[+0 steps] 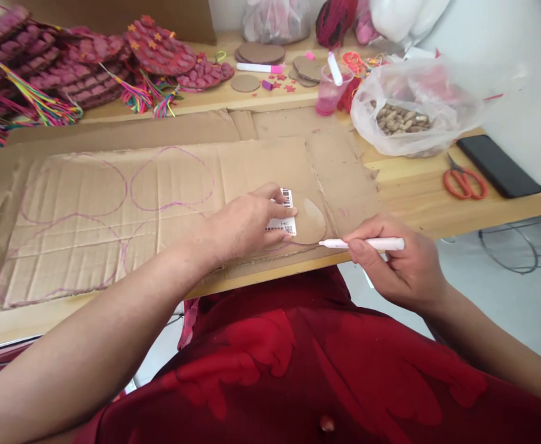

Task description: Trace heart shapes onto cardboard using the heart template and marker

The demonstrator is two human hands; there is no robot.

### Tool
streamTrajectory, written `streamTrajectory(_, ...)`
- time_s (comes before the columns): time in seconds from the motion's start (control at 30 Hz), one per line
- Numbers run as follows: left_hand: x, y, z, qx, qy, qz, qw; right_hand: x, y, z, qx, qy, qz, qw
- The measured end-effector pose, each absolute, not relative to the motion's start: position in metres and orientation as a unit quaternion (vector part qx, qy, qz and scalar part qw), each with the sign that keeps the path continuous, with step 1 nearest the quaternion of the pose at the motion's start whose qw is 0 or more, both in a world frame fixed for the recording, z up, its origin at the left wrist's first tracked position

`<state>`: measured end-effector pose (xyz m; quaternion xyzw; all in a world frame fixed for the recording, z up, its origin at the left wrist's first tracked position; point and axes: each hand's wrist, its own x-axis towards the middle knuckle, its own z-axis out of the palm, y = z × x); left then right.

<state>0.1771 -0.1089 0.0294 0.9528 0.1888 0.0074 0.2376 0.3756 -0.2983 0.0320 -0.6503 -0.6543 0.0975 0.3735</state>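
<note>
My right hand point(397, 262) grips a white marker point(367, 243), its tip touching the lower right edge of a rounded cardboard template point(311, 217). A white barcode label point(290, 222) is stuck on the template. Pressing down on the template and label, my left hand point(247, 225) lies with fingers spread. Underneath is a large cardboard sheet point(182, 176) carrying several heart-like outlines drawn in purple. A short purple line runs along the template's lower edge near the marker tip. Part of the template is hidden by my left hand.
Pink decorated pieces with coloured tassels point(85, 61) are piled at the back left. Cut cardboard ovals point(261, 53), a capped marker point(260, 68) and a plastic cup point(330, 89) stand behind. To the right are a bag of peanuts point(402, 118), orange-handled scissors point(464, 182) and a black phone point(499, 165).
</note>
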Motion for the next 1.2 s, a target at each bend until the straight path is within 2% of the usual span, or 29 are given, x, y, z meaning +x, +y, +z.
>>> streamTrajectory(0.3,0.176,-0.111,0.027,0.951,0.192,0.02,0.239,0.365,-0.284,0.018,-0.564,-0.739,0.124,0.347)
streamTrajectory(0.63,0.174,-0.106,0.016,0.96,0.167,0.029,0.225,0.381,-0.294,0.024,-0.607,-0.718,0.109,0.323)
streamTrajectory(0.83,0.175,-0.106,0.019,0.96,0.165,0.022,0.227,0.394,-0.291,0.025,-0.636,-0.7,0.049,0.323)
streamTrajectory(1.2,0.171,-0.105,0.013,0.959,0.166,0.039,0.227,0.397,-0.286,0.021,-0.676,-0.624,0.079,0.383)
